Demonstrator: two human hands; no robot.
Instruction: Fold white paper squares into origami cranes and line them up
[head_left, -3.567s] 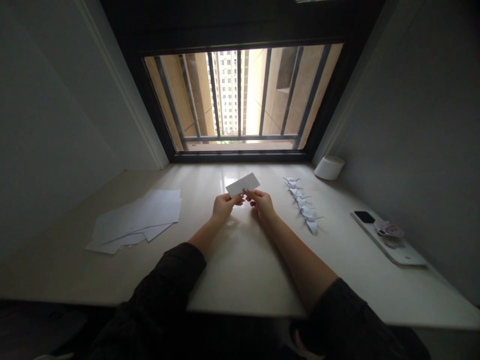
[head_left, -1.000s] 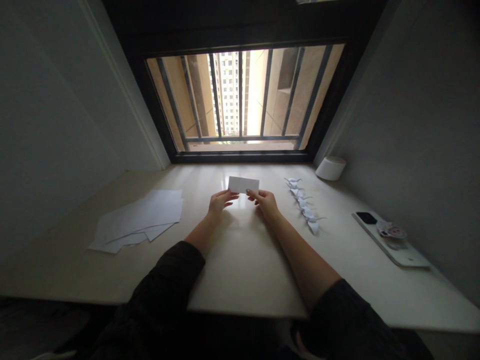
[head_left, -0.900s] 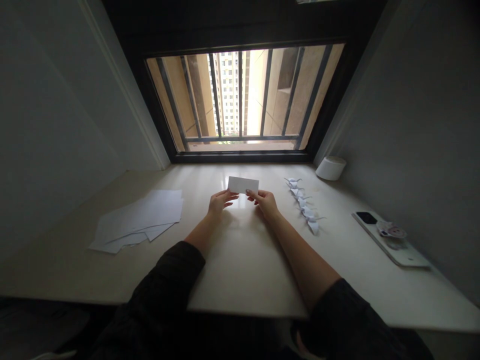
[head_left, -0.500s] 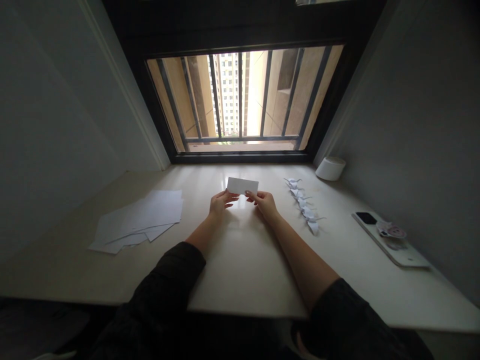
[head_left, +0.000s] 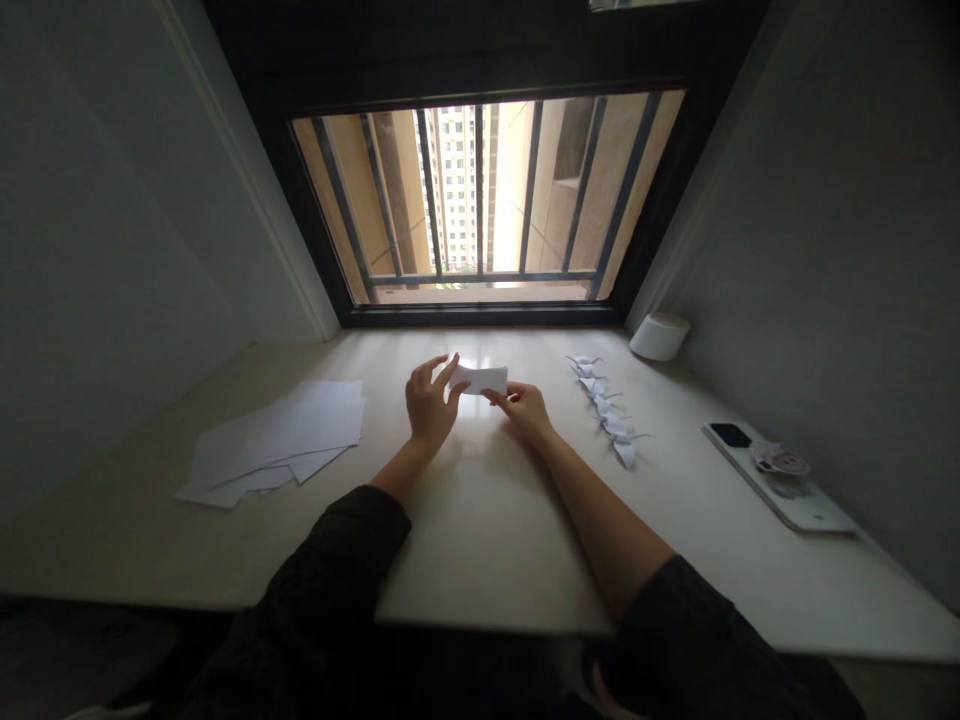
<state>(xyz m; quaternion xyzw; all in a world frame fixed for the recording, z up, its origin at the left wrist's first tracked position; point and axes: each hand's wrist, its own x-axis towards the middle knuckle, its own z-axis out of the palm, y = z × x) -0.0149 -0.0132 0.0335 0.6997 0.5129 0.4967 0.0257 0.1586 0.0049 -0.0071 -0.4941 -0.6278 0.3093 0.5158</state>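
A small folded rectangle of white paper (head_left: pixel 484 379) is held up over the pale sill, in line with the window. My left hand (head_left: pixel 431 402) grips its left end, thumb at the lower edge and fingers raised behind the upper corner. On the lower right part of the paper, my right hand (head_left: pixel 527 408) pinches it between thumb and fingers. The paper's upper edge bows slightly near the left fingers. To the right of my hands, several folded white paper cranes (head_left: pixel 604 405) stand in a slanting row.
Loose white paper sheets (head_left: pixel 300 425) lie overlapping at the left. At the right, a phone (head_left: pixel 776 480) with a round grip rests near the wall. A white cup-like object (head_left: pixel 660 337) sits in the back right corner, beside the barred window (head_left: pixel 480 315).
My left hand has turned upward and shifted slightly left, its fingers now raised at the paper's end. The folded paper has moved a little left and down and bends slightly.
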